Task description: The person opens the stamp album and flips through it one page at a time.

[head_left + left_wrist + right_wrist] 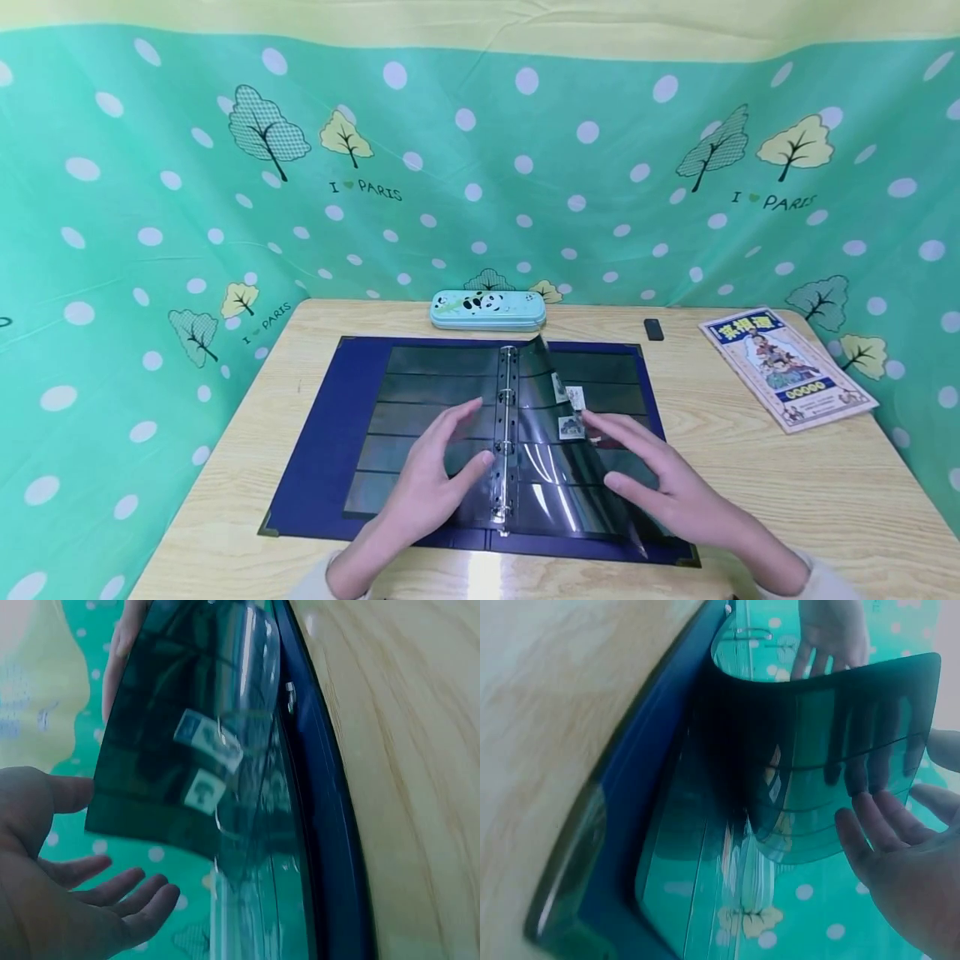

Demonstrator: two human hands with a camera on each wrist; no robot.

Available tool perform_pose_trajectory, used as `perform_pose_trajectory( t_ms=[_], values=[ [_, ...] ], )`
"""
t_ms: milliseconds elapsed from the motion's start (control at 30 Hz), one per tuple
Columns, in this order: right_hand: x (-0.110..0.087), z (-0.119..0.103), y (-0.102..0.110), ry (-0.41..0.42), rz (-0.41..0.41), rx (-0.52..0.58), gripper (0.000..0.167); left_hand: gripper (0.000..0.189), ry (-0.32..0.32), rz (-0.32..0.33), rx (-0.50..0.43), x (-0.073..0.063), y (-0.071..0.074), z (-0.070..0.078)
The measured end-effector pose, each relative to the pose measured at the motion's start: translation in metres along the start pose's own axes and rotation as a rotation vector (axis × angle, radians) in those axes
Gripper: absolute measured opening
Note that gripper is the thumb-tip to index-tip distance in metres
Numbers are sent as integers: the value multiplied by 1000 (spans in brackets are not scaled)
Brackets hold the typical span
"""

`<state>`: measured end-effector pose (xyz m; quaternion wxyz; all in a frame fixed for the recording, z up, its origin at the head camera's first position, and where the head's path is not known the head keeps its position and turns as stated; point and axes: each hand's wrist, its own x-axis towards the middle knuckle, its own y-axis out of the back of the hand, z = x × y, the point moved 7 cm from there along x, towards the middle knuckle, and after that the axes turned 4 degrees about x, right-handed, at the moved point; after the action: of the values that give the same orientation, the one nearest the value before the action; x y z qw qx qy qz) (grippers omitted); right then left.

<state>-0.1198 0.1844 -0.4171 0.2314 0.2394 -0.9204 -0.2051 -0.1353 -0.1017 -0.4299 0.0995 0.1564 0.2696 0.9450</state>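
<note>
A dark blue ring-bound album (pixel 307 446) lies spread on the table, with dark glossy strip-pocket pages (pixel 435 375) on either side of its metal rings (pixel 507 433). One page (pixel 555 492) on the right side is raised and bends up from the rings. Small stamp-like pictures (pixel 572 427) show around its free edge. My left hand (pixel 427 479) is over the left page beside the rings, fingers spread, holding nothing. On the other side my right hand (pixel 667 483) has its fingers extended at the raised page, and in the right wrist view the fingertips (pixel 847 821) overlap its surface.
A light blue panda pencil case (pixel 487 310) sits behind the album. To the right are a small black object (pixel 653 330) and a pink illustrated booklet (pixel 787 367). A green dotted cloth (pixel 480 167) hangs behind the wooden table (pixel 750 467).
</note>
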Motion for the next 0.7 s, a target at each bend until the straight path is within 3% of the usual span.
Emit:
perform_pose_trajectory(
  t_ms=[167, 400, 700],
  values=[
    [5, -2, -11, 26, -47, 106, 70, 75, 0, -19, -154, 1, -13, 9],
    [9, -3, -26, -34, -155, 288, 58, 93, 72, -76, -337, 2, -30, 14],
    [11, -1, -39, -39, -256, 442, 68, 119, 178, -115, -423, -2, -42, 18]
  ],
)
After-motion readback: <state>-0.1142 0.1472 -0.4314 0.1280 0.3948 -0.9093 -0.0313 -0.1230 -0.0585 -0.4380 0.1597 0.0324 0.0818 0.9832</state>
